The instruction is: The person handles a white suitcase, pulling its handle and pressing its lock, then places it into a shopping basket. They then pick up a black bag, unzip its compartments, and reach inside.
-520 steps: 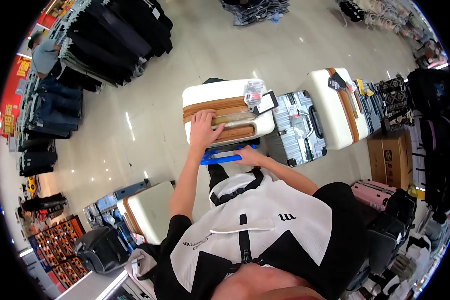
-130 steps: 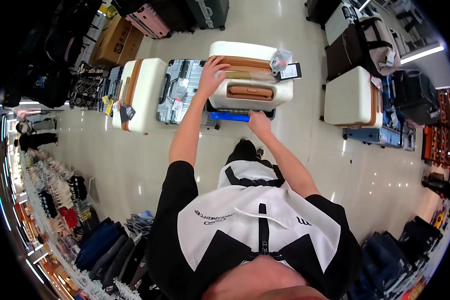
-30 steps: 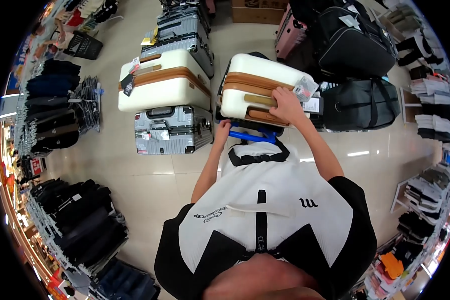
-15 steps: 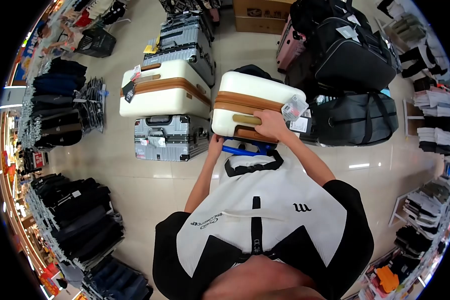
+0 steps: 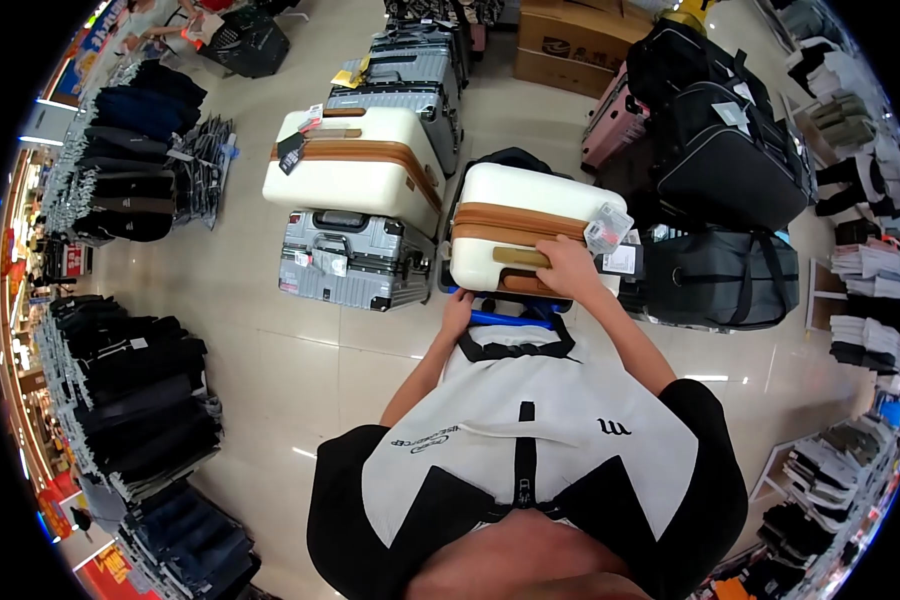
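Note:
Right in front of me lies a cream suitcase (image 5: 490, 185) with a brown band, an olive handle (image 5: 520, 257) and tags (image 5: 607, 228) at its right corner. My right hand (image 5: 570, 268) is on its near side at the right end of the handle, fingers bent; whether they wrap the handle is unclear. My left hand (image 5: 457, 312) is at the suitcase's lower left corner, beside a blue bar (image 5: 510, 319), its fingers curled and partly hidden. Something dark shows under and behind the suitcase.
To the left, another cream suitcase (image 5: 355, 170) rests by a silver suitcase (image 5: 345, 262). Black bags (image 5: 735, 165) and a dark duffel (image 5: 710, 280) are at the right. Beyond are a cardboard box (image 5: 570, 45) and a person (image 5: 150, 25). Clothes racks (image 5: 140, 390) line the left.
The view has shifted, so the suitcases and box appear further right. Both hands remain at the cream suitcase, with no clear change in their hold.

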{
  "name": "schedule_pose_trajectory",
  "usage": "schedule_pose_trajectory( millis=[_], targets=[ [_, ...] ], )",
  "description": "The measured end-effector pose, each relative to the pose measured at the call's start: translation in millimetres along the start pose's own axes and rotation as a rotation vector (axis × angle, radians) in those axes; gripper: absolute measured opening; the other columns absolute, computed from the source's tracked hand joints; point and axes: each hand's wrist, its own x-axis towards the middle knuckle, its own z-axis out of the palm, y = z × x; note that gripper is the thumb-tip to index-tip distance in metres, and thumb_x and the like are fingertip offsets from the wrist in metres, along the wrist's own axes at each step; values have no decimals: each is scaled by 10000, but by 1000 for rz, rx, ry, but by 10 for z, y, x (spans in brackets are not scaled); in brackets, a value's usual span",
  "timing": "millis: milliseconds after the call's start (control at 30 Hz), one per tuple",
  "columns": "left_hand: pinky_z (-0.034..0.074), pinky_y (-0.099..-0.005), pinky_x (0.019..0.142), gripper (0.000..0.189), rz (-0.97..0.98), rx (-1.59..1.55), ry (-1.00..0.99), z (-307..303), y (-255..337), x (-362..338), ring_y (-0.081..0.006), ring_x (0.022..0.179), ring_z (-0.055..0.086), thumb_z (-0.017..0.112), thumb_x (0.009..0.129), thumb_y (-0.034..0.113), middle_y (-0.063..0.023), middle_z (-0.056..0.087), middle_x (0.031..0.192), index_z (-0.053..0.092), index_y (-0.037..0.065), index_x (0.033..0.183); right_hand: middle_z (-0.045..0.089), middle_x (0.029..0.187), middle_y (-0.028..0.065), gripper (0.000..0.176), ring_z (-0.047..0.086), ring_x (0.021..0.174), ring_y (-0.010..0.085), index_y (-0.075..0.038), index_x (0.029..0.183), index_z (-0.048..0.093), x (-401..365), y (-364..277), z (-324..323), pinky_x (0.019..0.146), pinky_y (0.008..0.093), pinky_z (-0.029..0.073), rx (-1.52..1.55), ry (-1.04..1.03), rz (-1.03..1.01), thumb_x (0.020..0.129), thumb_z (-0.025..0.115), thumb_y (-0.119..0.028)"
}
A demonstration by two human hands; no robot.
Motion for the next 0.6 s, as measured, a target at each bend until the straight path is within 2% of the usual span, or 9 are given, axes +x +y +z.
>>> schedule_pose_trajectory(
  millis=[67,100,167,200,300,400,500,600],
  targets=[
    [482,-346,916,316,4,-82,13,17,-62,28,-276,1045,678,516,983,211,-152,735,1093,699,46,1181,646,940,151,279,607,970,365,-68,1022,658,-95,9,145,862,468,498,-5,97,18,755,665,-145],
    [487,-364,932,336,71,-30,-65,-46,-26,32,-308,1041,677,494,993,281,-148,735,1079,721,98,1160,630,949,124,290,574,994,340,-65,1030,624,-148,-11,236,879,474,456,7,201,-25,746,653,-120],
    [498,-384,928,380,232,501,-251,-217,27,19,-323,1037,676,479,992,369,-136,740,1052,735,131,1139,627,954,112,287,568,989,331,-70,1023,624,-176,-13,403,877,467,438,-9,297,-11,739,647,-108],
    [504,-394,927,403,313,770,-348,-328,250,-105,-331,1035,675,471,991,413,-129,743,1039,742,147,1129,625,957,106,286,565,986,327,-73,1019,623,-216,-44,469,876,463,429,-15,345,2,735,643,-102],
    [504,-427,938,478,281,877,-622,-314,912,-436,-362,1065,656,457,979,543,-175,720,1086,729,176,1119,625,970,94,285,559,977,314,-81,1008,623,-245,-109,524,860,447,419,-25,388,30,724,637,-92],
    [512,-452,908,569,377,909,-737,-79,929,-439,-351,1049,669,493,917,658,-135,727,1071,727,173,1104,624,956,87,275,561,981,312,-79,992,620,-283,-202,552,878,440,417,-31,419,89,719,638,-93],
    [510,-455,911,602,458,940,-866,125,1026,-485,-356,1057,667,503,905,682,-150,716,1111,691,156,1131,620,936,82,266,563,983,309,-81,980,624,-344,-256,595,891,437,413,-12,481,93,716,642,-97],
    [509,-455,911,618,411,972,-935,159,1071,-551,-358,1065,665,503,909,677,-163,716,1105,667,127,1139,617,920,84,263,566,981,307,-80,975,628,-427,-277,622,896,436,413,-16,454,118,713,645,-98]
  ],
)
